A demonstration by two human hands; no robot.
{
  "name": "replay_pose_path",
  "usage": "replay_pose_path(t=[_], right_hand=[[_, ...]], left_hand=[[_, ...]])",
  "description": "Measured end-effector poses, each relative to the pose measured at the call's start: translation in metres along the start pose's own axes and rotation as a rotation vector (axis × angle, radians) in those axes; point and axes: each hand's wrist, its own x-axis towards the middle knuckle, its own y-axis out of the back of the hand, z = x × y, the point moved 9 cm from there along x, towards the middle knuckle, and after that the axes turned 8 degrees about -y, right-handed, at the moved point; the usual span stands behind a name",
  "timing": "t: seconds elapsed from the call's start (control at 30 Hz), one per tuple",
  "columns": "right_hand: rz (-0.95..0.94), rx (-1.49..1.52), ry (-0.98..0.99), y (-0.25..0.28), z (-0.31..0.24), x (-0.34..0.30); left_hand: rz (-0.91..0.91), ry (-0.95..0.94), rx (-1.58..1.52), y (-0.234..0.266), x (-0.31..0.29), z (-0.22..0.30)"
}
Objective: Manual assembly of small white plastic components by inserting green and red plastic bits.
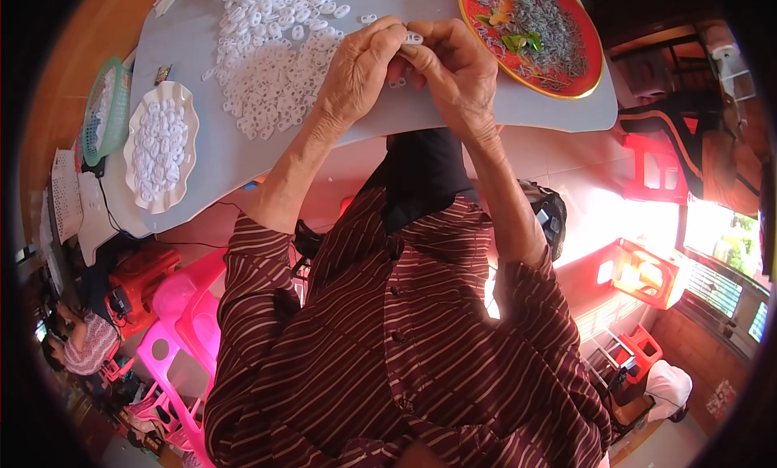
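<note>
My left hand (360,72) and my right hand (460,73) meet above the table, fingertips pinched together. Between them shows a small white oval plastic piece (413,38) with holes in it. Both hands seem to grip this piece, though my fingers hide part of it. Beside my left hand spreads a heap of small flat white plastic pieces (271,84), with larger white oval pieces (259,11) behind it. Close to my right hand, a round red tray (584,33) with a flower pattern holds many small thin grey parts (541,27).
A white scalloped dish (194,128) of white pieces stands at the left of the grey table (558,110), next to a green basket (121,112). Pink chairs (190,306) and red stools (647,274) stand on the floor. Another person (85,343) sits far left.
</note>
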Motion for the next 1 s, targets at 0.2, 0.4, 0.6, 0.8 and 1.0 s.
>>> replay_pose_path(t=[0.2,0.4,0.6,0.8,1.0], right_hand=[[-0.028,0.084,-0.088,0.004,0.008,0.006],[-0.013,0.065,-0.087,0.003,0.013,0.005],[0.107,-0.291,0.162,0.023,-0.046,0.042],[0.406,-0.846,0.543,0.090,-0.113,0.177],[-0.291,-0.920,0.502,-0.021,-0.061,0.111]], left_hand=[[0.033,-0.063,0.101,0.004,-0.003,0.006],[0.060,-0.138,0.066,0.005,-0.011,0.011],[0.165,-0.144,-0.056,0.019,-0.025,0.013],[0.488,-0.003,-0.268,0.049,-0.054,-0.006],[0.541,-0.024,-0.540,0.046,-0.052,-0.017]])
